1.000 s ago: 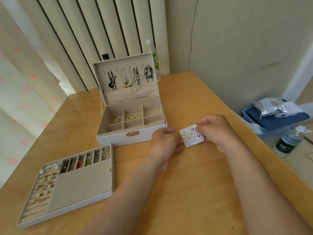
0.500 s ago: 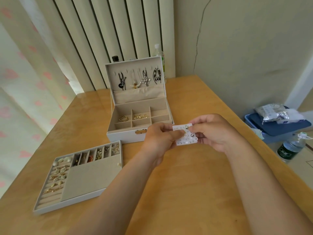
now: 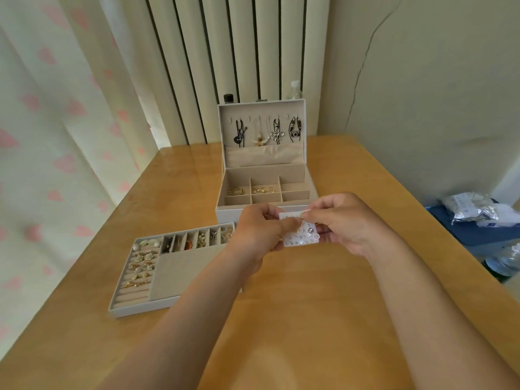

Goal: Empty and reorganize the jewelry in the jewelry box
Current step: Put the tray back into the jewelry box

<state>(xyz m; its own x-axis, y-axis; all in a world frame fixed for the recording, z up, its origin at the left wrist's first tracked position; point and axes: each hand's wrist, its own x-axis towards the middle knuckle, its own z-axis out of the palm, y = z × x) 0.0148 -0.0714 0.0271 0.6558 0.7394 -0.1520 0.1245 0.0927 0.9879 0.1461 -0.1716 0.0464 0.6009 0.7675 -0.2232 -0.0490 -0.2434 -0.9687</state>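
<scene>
A small white earring card (image 3: pixel 301 235) studded with several earrings is lifted above the table. My left hand (image 3: pixel 260 230) grips its left edge. My right hand (image 3: pixel 344 223) holds its right side, with thumb and finger pinching at the card's top edge. Behind the hands stands the open white jewelry box (image 3: pixel 264 164); necklaces hang in its lid and gold rings lie in two rear compartments. Its removed tray (image 3: pixel 168 268) lies on the table to the left, holding rings, earrings and small pieces in narrow slots.
The wooden table (image 3: pixel 309 319) meets a wall on the right. Two bottles (image 3: pixel 294 90) stand behind the box lid. A blue bin (image 3: pixel 475 235) with wrapped packets and a water bottle (image 3: pixel 506 261) sit beyond the right edge. Curtains hang on the left.
Both hands have raised the earring card off the table and toward the box. My right fingers shifted from the card's side to pinching at its top edge.
</scene>
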